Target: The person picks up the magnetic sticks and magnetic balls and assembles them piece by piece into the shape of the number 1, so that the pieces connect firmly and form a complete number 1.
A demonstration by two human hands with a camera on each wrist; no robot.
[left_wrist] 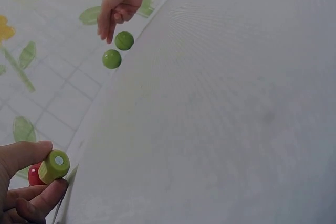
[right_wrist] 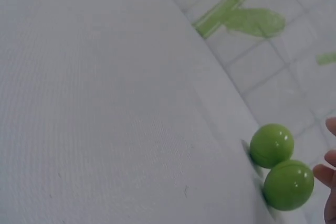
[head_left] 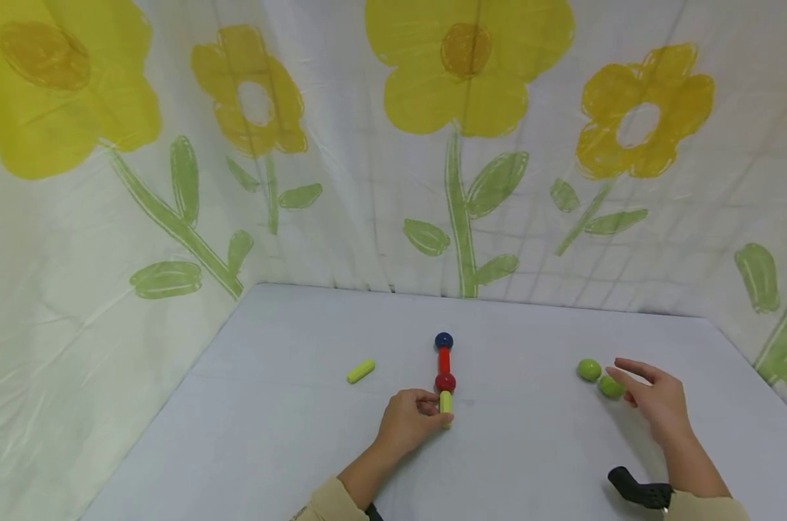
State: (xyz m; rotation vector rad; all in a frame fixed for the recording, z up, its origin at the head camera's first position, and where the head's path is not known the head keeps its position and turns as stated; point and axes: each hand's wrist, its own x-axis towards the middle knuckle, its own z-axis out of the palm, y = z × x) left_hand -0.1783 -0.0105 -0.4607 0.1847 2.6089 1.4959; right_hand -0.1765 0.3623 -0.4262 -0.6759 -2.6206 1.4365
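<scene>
My left hand point(head_left: 411, 420) pinches a short yellow-green rod point(head_left: 446, 405) between thumb and fingers. In the left wrist view, a pale round disc shows in the end of this rod point(left_wrist: 54, 167). Its far end meets a red ball point(head_left: 445, 382), and from there a red rod point(head_left: 444, 359) runs on to a dark blue ball point(head_left: 444, 340), all in one line. At the right, my right hand point(head_left: 657, 401) hovers with loosely extended fingers beside the nearer green ball point(head_left: 611, 387). A second green ball point(head_left: 589, 370) lies close by it.
Another yellow-green rod point(head_left: 361, 371) lies loose left of the line of pieces. A pale sheet covers the table point(head_left: 269, 434). Behind it hangs a white curtain point(head_left: 354, 181) printed with yellow flowers. A black curved object point(head_left: 637, 490) sticks out near the right wrist.
</scene>
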